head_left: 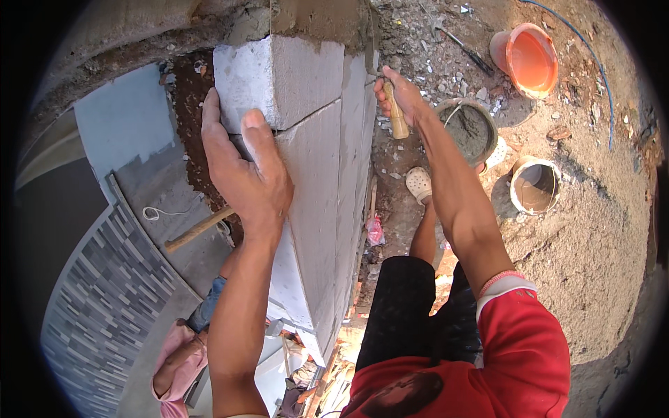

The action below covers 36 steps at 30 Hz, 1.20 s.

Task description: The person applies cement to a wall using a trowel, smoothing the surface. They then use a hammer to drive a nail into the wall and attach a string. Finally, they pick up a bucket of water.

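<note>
A wall of pale grey blocks runs up the middle of the view, with wet mortar along its far end. My left hand lies against the end of the upper block, thumb and fingers stretched apart near its lower left edge. On the wall's right side, my right hand is closed round the wooden handle of a trowel. The trowel's narrow metal part stands close to the wall face, mostly seen edge-on. A bucket of grey mortar stands on the ground below my right forearm.
An orange bucket and a smaller pail stand to the right, beside a sand heap. A hammer-like tool lies among rubble. Left of the wall are a wooden handle, a tiled surface and another person's pink sleeve.
</note>
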Each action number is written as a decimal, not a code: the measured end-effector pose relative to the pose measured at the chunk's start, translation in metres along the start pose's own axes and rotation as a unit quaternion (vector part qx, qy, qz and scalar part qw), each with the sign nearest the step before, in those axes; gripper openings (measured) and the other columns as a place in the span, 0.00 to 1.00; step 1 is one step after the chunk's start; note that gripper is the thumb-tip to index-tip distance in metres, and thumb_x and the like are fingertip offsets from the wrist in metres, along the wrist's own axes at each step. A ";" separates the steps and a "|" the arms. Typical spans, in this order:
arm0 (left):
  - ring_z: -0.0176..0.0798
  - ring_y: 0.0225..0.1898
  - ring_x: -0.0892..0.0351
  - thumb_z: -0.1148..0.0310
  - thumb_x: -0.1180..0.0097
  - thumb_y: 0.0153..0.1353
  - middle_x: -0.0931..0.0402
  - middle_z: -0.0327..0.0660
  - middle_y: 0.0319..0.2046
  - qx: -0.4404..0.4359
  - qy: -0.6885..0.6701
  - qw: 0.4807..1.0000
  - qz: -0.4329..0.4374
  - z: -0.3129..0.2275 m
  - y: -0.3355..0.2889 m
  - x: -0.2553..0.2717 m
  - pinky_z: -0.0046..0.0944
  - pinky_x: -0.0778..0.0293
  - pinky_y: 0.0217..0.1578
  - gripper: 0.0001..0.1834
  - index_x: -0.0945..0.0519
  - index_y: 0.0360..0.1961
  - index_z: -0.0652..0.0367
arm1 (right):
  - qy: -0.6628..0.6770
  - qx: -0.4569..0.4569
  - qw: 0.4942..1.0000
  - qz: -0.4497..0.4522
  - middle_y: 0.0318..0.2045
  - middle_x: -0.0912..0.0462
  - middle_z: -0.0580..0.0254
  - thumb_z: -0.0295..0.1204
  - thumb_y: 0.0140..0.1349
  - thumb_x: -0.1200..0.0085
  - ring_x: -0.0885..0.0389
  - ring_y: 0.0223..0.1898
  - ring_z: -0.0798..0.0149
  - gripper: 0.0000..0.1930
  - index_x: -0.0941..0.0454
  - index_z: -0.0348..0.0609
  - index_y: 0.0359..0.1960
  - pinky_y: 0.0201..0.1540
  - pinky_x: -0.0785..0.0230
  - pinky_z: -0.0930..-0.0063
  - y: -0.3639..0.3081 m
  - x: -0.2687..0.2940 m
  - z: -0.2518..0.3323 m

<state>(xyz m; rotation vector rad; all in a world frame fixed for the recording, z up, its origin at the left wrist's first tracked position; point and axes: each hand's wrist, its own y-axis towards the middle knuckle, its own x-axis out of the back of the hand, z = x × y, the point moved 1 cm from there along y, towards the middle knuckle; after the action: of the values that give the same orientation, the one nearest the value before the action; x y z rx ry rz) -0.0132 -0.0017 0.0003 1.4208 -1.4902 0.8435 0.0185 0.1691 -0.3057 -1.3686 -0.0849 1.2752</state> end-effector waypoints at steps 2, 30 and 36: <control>0.59 0.73 0.34 0.50 0.55 0.78 0.33 0.63 0.70 0.001 -0.001 1.000 -0.001 0.000 0.000 0.000 0.51 0.42 0.73 0.37 0.35 0.73 0.73 | -0.044 -0.015 0.999 -0.028 0.23 0.27 0.63 0.51 0.79 0.57 0.29 0.18 0.66 0.25 0.26 0.40 0.35 0.23 0.32 0.65 -0.010 -0.009 -0.005; 0.61 0.70 0.30 0.54 0.53 0.78 0.30 0.65 0.68 -0.022 0.015 1.000 -0.015 -0.001 0.000 -0.001 0.51 0.39 0.71 0.34 0.34 0.71 0.76 | -0.121 0.060 0.986 -0.100 0.22 0.26 0.65 0.52 0.78 0.56 0.29 0.18 0.68 0.26 0.26 0.40 0.33 0.21 0.31 0.67 -0.003 -0.025 -0.011; 0.63 0.66 0.27 0.58 0.49 0.77 0.29 0.67 0.65 -0.032 0.008 0.999 -0.027 -0.003 0.002 -0.001 0.52 0.36 0.69 0.33 0.33 0.70 0.76 | -0.034 0.011 0.999 -0.025 0.22 0.26 0.63 0.53 0.78 0.56 0.29 0.17 0.67 0.26 0.25 0.41 0.33 0.21 0.30 0.65 -0.067 -0.041 -0.062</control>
<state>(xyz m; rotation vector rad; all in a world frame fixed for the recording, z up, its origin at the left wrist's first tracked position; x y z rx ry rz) -0.0144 0.0018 0.0004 1.3984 -1.4469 0.7663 0.0858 0.1196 -0.2509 -1.2973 -0.1501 1.2773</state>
